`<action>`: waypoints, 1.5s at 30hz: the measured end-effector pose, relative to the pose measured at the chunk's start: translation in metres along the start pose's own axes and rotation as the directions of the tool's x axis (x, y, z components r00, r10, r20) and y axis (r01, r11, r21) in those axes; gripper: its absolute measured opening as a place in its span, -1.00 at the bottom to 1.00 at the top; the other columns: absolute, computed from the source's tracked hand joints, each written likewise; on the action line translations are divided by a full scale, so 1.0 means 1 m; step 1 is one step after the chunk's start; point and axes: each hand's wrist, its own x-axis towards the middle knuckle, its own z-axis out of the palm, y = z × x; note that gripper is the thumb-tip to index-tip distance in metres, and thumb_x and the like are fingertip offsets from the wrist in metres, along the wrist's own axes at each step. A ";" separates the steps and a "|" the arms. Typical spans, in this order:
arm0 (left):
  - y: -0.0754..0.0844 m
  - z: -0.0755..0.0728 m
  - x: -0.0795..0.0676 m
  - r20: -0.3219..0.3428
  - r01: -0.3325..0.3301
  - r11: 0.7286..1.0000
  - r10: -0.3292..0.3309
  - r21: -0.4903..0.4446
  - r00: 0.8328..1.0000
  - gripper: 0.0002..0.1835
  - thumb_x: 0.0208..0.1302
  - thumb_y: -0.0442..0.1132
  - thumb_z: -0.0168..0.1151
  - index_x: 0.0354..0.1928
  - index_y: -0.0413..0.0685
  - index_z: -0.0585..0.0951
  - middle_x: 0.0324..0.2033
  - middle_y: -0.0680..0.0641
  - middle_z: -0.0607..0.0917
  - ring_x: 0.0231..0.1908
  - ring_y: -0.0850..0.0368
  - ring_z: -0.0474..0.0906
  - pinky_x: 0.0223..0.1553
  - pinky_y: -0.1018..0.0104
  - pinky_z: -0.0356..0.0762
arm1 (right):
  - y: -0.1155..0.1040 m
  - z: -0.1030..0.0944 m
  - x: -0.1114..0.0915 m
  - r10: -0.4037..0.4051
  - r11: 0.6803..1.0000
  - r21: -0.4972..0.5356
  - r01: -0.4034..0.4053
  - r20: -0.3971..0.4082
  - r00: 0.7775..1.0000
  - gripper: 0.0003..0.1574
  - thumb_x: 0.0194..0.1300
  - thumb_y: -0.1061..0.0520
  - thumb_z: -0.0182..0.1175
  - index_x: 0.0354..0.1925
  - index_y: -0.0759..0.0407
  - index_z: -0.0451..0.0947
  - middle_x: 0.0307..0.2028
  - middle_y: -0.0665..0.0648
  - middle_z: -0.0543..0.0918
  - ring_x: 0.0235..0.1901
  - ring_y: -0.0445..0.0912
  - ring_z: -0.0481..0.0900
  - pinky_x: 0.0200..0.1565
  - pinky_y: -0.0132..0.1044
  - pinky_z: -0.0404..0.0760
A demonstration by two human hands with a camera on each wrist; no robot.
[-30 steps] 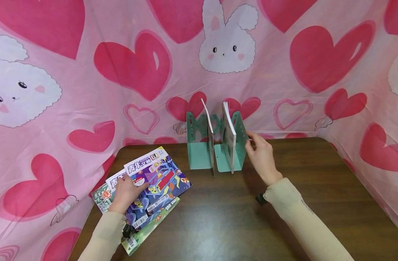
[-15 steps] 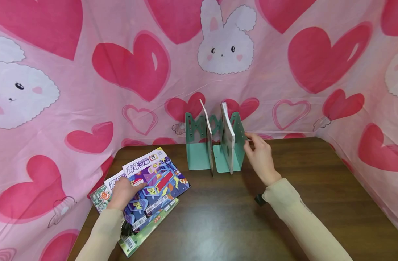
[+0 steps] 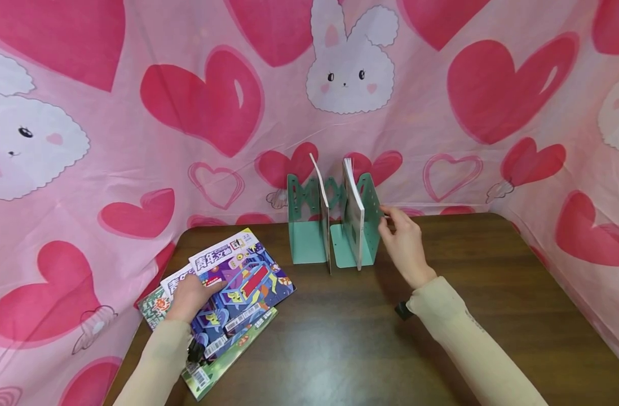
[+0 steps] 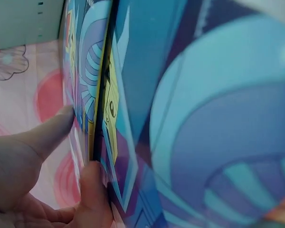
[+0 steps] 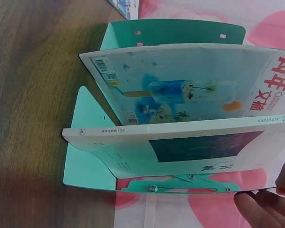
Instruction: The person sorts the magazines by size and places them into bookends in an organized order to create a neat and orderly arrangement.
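On the left of the table, my left hand [image 3: 188,301] pinches the left edge of a purple-blue magazine [image 3: 253,279] near the top of a pile. In the left wrist view the thumb [image 4: 50,133] lies on one side of the magazine edge and a fingertip [image 4: 92,187] on the other. My right hand [image 3: 406,242] grips the right side plate of a green metal bookend rack [image 3: 309,242], thumb and fingers at its edge. Inside the rack stand a thin magazine [image 5: 180,85] with a blue cover picture and a thicker white one [image 5: 133,142], both slightly tilted.
Under the purple-blue magazine the pile fans out, with a green-edged magazine [image 3: 233,355] at its front and another green-patterned cover [image 3: 154,304] at its left. A pink heart-print cloth [image 3: 279,113] hangs behind the dark wooden table [image 3: 340,338].
My left hand has slid slightly left over the pile, and its fingers show less above the covers. The right hand keeps its hold on the rack.
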 end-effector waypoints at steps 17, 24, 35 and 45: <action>0.000 -0.001 0.004 0.022 0.010 0.978 -0.006 -0.208 1.000 -0.21 0.35 -0.03 0.40 0.14 -0.61 0.20 -0.29 -0.37 0.58 -0.56 0.04 0.66 -0.35 0.13 0.72 | 0.001 0.002 0.000 0.007 1.000 -0.019 -0.007 -0.013 1.000 -0.68 0.40 0.39 0.21 0.10 0.43 0.63 0.02 0.37 0.72 -0.12 0.22 0.74 -0.11 0.12 0.75; -0.006 -0.003 0.002 0.132 0.085 0.864 -0.021 -0.497 0.991 -0.62 0.45 -0.15 0.34 -0.16 -0.39 0.48 -0.47 -0.10 0.70 -0.61 0.18 0.66 -0.47 0.33 0.69 | 0.001 0.002 0.001 0.004 1.000 -0.015 -0.004 -0.018 1.000 -0.68 0.38 0.40 0.22 0.09 0.45 0.63 0.01 0.38 0.72 -0.14 0.23 0.74 -0.12 0.12 0.75; -0.006 -0.002 -0.002 0.272 0.193 0.646 0.023 -0.738 0.962 -0.10 0.52 -0.15 0.26 0.58 -0.36 -0.08 -0.31 -0.04 0.77 -0.39 0.13 0.78 -0.30 0.22 0.77 | 0.001 0.002 0.001 0.017 1.000 -0.007 -0.017 -0.019 1.000 -0.70 0.39 0.40 0.21 0.07 0.44 0.62 0.02 0.37 0.73 -0.13 0.23 0.73 -0.06 0.14 0.73; -0.002 0.003 -0.009 0.263 0.191 0.620 0.025 -0.761 0.964 -0.16 0.48 -0.32 0.25 0.55 -0.42 -0.04 -0.30 -0.05 0.74 -0.41 0.18 0.73 -0.41 0.32 0.73 | -0.001 0.002 0.001 0.035 0.999 -0.002 -0.035 -0.011 0.999 -0.71 0.39 0.40 0.20 0.07 0.44 0.61 0.02 0.37 0.73 -0.13 0.22 0.74 -0.04 0.14 0.73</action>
